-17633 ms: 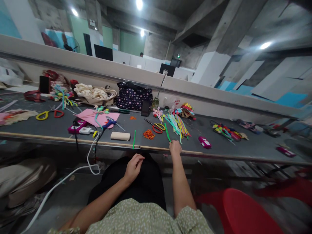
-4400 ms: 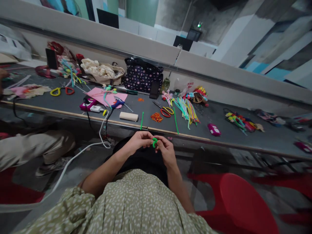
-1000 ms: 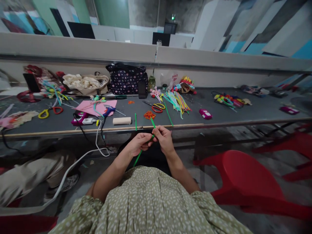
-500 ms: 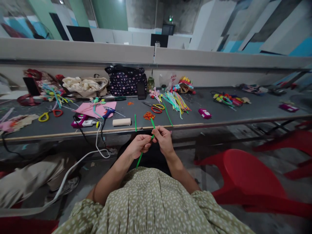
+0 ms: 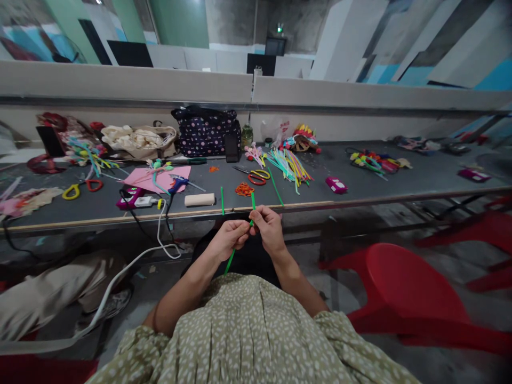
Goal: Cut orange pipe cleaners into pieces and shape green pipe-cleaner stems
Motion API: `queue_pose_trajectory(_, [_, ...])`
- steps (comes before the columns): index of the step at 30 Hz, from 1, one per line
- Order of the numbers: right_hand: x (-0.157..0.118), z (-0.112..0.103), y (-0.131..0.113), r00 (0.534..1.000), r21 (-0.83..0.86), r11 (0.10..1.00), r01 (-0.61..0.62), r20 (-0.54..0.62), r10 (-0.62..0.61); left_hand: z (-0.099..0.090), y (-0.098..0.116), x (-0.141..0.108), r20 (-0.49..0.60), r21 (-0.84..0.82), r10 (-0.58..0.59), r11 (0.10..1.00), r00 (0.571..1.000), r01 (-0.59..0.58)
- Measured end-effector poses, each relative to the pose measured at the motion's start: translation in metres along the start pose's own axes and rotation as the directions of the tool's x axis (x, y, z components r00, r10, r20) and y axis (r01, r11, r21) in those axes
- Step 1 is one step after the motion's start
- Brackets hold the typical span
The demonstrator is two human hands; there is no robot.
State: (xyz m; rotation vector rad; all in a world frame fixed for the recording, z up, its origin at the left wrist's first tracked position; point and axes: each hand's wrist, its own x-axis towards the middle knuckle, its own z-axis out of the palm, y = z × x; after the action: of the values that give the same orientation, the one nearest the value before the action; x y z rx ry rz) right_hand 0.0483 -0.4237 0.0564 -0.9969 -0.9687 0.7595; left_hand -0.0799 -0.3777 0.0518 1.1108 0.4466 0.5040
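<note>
My left hand (image 5: 231,235) pinches a green pipe cleaner (image 5: 229,262), whose long end hangs below toward my lap. Close beside it, my right hand (image 5: 267,224) is closed on the same green stem, with a short end sticking up above the fingers. The fingertips of both hands nearly meet, and the stretch between them is mostly hidden. Just beyond, an orange fuzzy piece (image 5: 244,189) lies on the table. Another green pipe cleaner (image 5: 223,200) lies to its left, and a further green pipe cleaner (image 5: 276,186) to its right.
Red-and-yellow scissors (image 5: 258,177) and a bundle of coloured pipe cleaners (image 5: 294,169) lie farther back. A beige roll (image 5: 199,200), a blue glue gun (image 5: 178,184) and a white cable (image 5: 132,261) are on the left. A red stool (image 5: 404,288) stands right; a person's leg shows left.
The short upper end of the green pipe cleaner has swung slightly to the right and stands more upright. Both hands stay almost where they were, still closed on it.
</note>
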Motion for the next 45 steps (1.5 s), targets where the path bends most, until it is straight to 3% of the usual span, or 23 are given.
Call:
queue_pose_trajectory(5, [-0.001,0.001,0.003,0.999,-0.029,0.999,0.029,-0.031,-0.030,0.003,0.001,-0.001,-0.011,0.037,0.047,0.998,0.999,-0.046])
queue_pose_trajectory(11, [0.000,0.002,0.002,0.998,-0.013,0.998,0.059,-0.025,-0.060,0.012,0.000,-0.002,-0.109,0.071,0.172,0.984,0.979,-0.165])
queue_pose_trajectory(19, [0.010,-0.006,-0.003,1.000,0.097,0.995,0.016,-0.015,-0.015,0.007,0.000,-0.003,-0.042,-0.090,0.007,0.996,0.999,-0.011])
queue_pose_trajectory(25, [0.009,-0.009,-0.002,0.999,0.063,0.997,0.046,-0.002,-0.046,0.007,0.003,-0.004,-0.080,-0.087,0.005,0.996,0.997,-0.012])
queue_pose_trajectory(30, [0.006,-0.008,-0.002,0.996,-0.044,0.995,0.090,0.020,-0.090,0.008,0.003,-0.003,-0.138,-0.054,0.075,0.995,0.988,-0.083])
queue_pose_trajectory(37, [-0.004,-0.013,-0.009,0.986,-0.327,0.930,0.167,0.080,-0.149,0.004,0.005,-0.006,-0.275,0.081,0.162,0.986,0.948,-0.146])
queue_pose_trajectory(41, [-0.007,-0.012,-0.011,0.971,-0.440,0.867,0.235,0.144,-0.190,0.003,0.007,-0.007,-0.249,0.242,0.275,0.946,0.929,-0.215])
queue_pose_trajectory(45, [-0.006,-0.012,-0.011,0.974,-0.411,0.887,0.210,0.163,-0.155,0.003,0.009,-0.009,-0.185,0.415,0.348,0.875,0.919,-0.248])
